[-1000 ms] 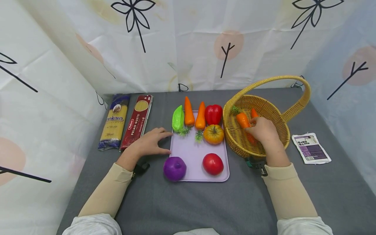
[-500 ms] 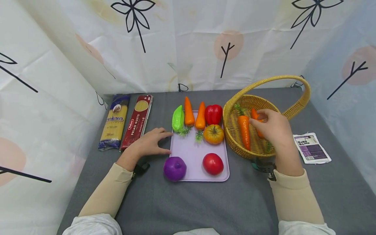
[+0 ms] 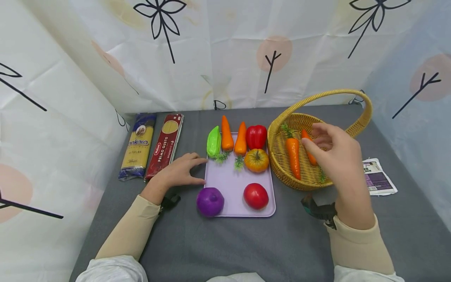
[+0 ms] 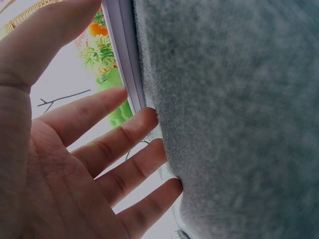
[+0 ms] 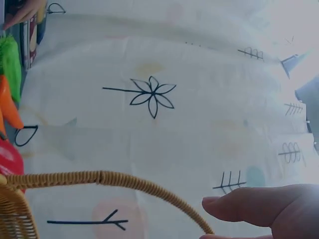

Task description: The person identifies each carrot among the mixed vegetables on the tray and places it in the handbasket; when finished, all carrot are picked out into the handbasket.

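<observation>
My left hand (image 3: pixel 177 171) rests at the left edge of the lilac tray (image 3: pixel 225 184), thumb and fingers spread and nothing held. In the left wrist view its fingertips touch the grey cloth beside the tray wall (image 4: pixel 122 45). My right hand (image 3: pixel 334 150) is raised over the right side of the wicker basket (image 3: pixel 282 172), fingers loosely bent and holding nothing. Inside the basket lie two carrots: one (image 3: pixel 293 156) at the left, and another (image 3: pixel 309 149) partly behind the right hand. The basket's handle (image 5: pixel 129 181) shows below the wall cloth in the right wrist view.
On the tray are a green vegetable (image 3: pixel 213 143), two carrots, a red bell pepper (image 3: pixel 256 137), a small pumpkin (image 3: pixel 256 161), a tomato (image 3: pixel 255 196) and a purple round vegetable (image 3: pixel 210 202). Two spaghetti packs (image 3: pixel 164 147) lie left; a white-purple packet (image 3: pixel 379 178) lies right.
The right hand has let go of the left carrot in the basket, which now lies straighter, and has moved up and to the right. The left hand has stayed put.
</observation>
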Motion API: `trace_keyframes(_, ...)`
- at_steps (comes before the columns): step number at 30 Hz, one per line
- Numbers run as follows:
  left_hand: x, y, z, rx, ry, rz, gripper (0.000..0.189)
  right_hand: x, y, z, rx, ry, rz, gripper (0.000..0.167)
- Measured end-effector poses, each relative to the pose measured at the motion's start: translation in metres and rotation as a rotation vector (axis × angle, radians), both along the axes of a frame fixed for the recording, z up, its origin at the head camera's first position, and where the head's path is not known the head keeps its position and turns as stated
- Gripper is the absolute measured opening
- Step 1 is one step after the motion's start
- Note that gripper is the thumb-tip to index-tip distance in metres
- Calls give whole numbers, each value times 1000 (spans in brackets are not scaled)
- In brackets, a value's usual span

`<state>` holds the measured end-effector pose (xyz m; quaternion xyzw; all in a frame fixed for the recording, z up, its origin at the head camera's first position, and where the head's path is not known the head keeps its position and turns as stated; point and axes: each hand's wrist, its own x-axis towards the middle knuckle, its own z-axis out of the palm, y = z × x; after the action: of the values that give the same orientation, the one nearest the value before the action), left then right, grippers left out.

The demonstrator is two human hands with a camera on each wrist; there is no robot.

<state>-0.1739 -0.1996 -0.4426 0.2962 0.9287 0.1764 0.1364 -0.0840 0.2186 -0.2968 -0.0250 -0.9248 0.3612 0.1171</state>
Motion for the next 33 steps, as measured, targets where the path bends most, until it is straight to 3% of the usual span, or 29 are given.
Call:
trace_keyframes(7,0,-1,-1,2,-12,4,82,17,-26,11,-72,218,38,42)
trace_keyframes(12,0,-1,0,4,-3,3,82,19,-46,18,-139,269,97,40)
trace_keyframes(23,1,-1,0,8,-12,2,82,1,-99,14,-229,184,195,40)
trace_keyframes(33,1,-1,1,16,7,-10,80,-39,-148,-6,-291,-18,188,51)
